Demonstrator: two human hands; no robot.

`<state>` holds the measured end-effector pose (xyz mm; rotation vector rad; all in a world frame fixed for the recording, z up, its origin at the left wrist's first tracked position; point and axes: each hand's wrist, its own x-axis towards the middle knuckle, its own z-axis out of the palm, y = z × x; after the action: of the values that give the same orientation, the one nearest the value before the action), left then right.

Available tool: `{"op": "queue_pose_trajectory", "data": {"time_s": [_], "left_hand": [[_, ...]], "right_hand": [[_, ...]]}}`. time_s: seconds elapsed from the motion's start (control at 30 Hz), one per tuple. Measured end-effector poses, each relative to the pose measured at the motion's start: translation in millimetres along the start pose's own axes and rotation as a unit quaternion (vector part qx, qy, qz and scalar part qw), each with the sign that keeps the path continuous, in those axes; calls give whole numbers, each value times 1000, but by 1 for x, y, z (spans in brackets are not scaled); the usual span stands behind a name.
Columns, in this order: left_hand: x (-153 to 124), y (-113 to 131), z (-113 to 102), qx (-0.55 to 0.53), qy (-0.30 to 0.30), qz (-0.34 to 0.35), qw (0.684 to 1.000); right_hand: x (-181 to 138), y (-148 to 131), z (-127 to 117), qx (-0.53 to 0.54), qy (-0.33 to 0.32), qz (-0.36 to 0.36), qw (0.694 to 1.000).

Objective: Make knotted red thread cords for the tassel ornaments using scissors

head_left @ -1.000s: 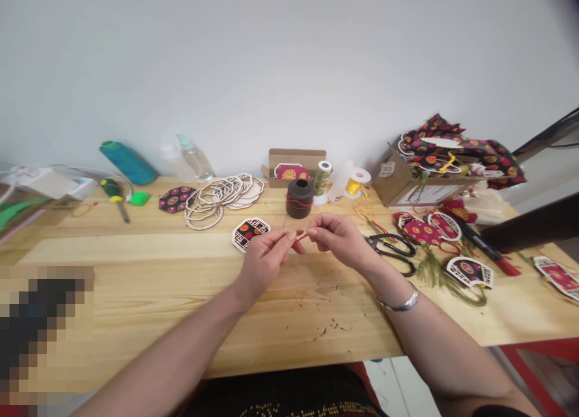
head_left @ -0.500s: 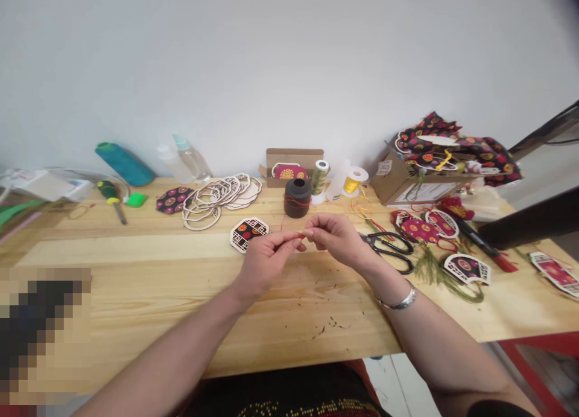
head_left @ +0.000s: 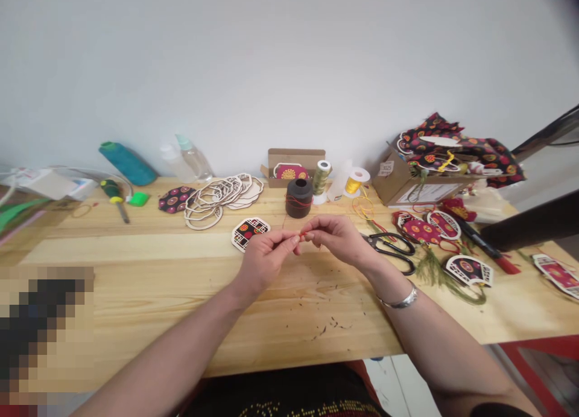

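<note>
My left hand [head_left: 266,257] and my right hand [head_left: 337,239] meet above the middle of the wooden table [head_left: 136,284]. Both pinch a short piece of red thread [head_left: 302,235] between thumb and fingertips, which almost touch. The thread seems to run back to a dark spool [head_left: 299,197] wound with red thread, just behind my hands. A wooden-framed ornament with dark patterned fabric [head_left: 249,232] lies close to my left hand. Black scissors [head_left: 392,248] lie just right of my right hand. A silver bracelet sits on my right wrist.
Several bare wooden frames [head_left: 221,197] are piled at the back. Green [head_left: 322,178] and yellow [head_left: 355,182] thread spools, a teal cone [head_left: 127,163], spray bottles [head_left: 193,157], a screwdriver [head_left: 114,197]. A cardboard box of patterned fabric [head_left: 434,169] and finished ornaments [head_left: 468,270] crowd the right side.
My fingertips drew together along the red thread, closing the gap of a second ago. Both hands stay in about the same place.
</note>
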<state>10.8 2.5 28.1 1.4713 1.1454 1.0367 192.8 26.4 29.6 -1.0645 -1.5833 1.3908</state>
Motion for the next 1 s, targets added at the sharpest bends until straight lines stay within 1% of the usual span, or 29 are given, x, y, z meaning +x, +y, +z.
{"op": "queue_pose_trajectory", "data": {"time_s": [0.1,0.27,0.53,0.67,0.87,1.0], "left_hand": [[-1,-1,1,-21,-13,-6,1000],[-2,-2,2,-23,-32,3,999],[-3,-1,1,23,-49,24,998],[-3,1,1,29,-49,29,998],[-3,5,2,-11,-44,22,999],[-4,3,1,-45,-38,5,998]], "right_hand": [[0,2,0,-26,17,-21,999],[1,2,-1,-58,27,-44,997],[2,6,1,-48,22,-47,998],[2,7,2,-34,20,-54,998],[2,7,3,-22,18,-54,998],[2,8,3,-26,25,-64,997]]}}
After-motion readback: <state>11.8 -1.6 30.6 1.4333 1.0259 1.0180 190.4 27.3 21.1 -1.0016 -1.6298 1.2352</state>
